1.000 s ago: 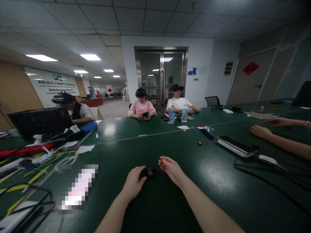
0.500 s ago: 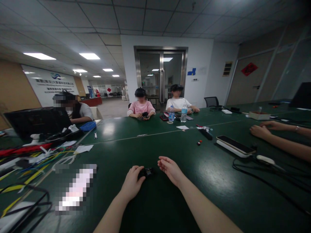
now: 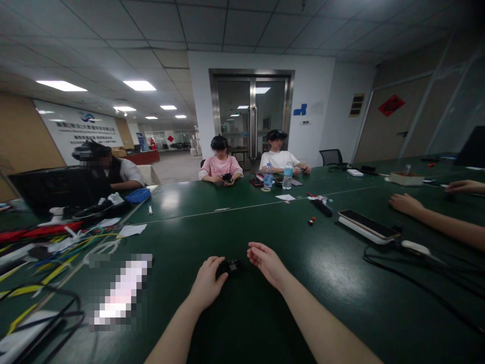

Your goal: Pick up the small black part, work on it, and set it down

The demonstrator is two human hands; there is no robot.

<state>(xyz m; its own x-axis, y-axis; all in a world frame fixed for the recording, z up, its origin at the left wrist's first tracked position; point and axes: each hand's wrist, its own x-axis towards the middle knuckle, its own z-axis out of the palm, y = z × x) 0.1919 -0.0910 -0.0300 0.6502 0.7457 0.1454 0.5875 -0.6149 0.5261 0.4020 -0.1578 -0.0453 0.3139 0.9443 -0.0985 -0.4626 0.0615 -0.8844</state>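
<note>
My left hand is closed around the left end of a small black object on the green table. The fingers hide part of it, and its exact kind is too dark to make out. To the right of the object, and apart from it, my right hand is held with its palm turned inward. Its fingers are loosely bent and nothing shows in them.
A blurred-out bright phone-like shape and tangled cables lie at left. A phone on a white block sits at right, near a co-worker's hand. Water bottles stand farther back, before two seated people.
The co-worker's two hands at the right have moved apart, one shifting back to the right. My own hands and the small black object have hardly moved.
</note>
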